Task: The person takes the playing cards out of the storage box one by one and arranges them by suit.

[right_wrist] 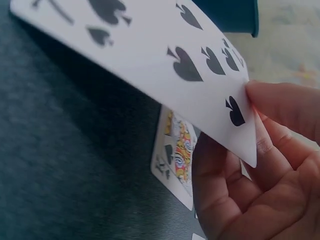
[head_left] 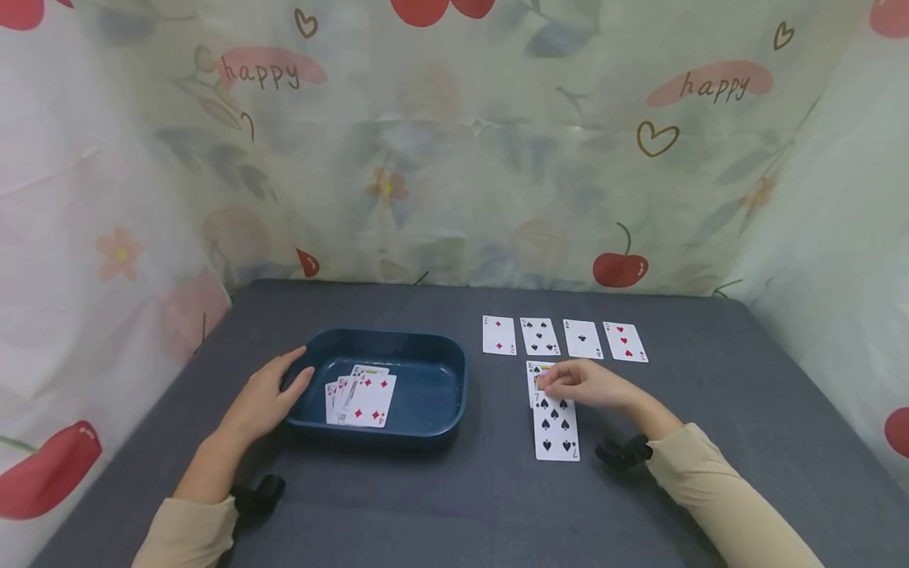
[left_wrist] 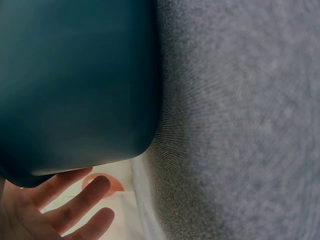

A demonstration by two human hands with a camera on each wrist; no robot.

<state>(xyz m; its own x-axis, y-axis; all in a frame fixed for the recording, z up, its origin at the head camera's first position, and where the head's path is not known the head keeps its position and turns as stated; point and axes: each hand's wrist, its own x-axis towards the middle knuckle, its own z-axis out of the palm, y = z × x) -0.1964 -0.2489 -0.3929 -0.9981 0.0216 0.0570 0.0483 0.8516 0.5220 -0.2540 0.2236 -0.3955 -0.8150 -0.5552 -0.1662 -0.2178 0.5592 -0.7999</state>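
Observation:
My right hand (head_left: pixel 585 383) pinches the seven of spades (head_left: pixel 555 434) by its far end, thumb against forefinger. That card slants with the held end raised in the right wrist view, and its near end is close to the table. Under it and beyond lies a king of spades (right_wrist: pixel 172 150), partly covered by the card and my fingers. My left hand (head_left: pixel 266 398) rests at the left rim of a dark blue tray (head_left: pixel 433 418), thumb over the edge. In the left wrist view its other fingers (left_wrist: pixel 85 205) extend loosely outside the wall.
Inside the tray, several overlapping cards lie face up, a four of diamonds (head_left: pixel 369 400) on top. A row at the back right holds a two of diamonds (head_left: pixel 499 335), a spades card (head_left: pixel 540 338), an ace of clubs (head_left: pixel 583 340) and a three of hearts (head_left: pixel 626 342). Printed curtains (head_left: pixel 476 158) surround the table.

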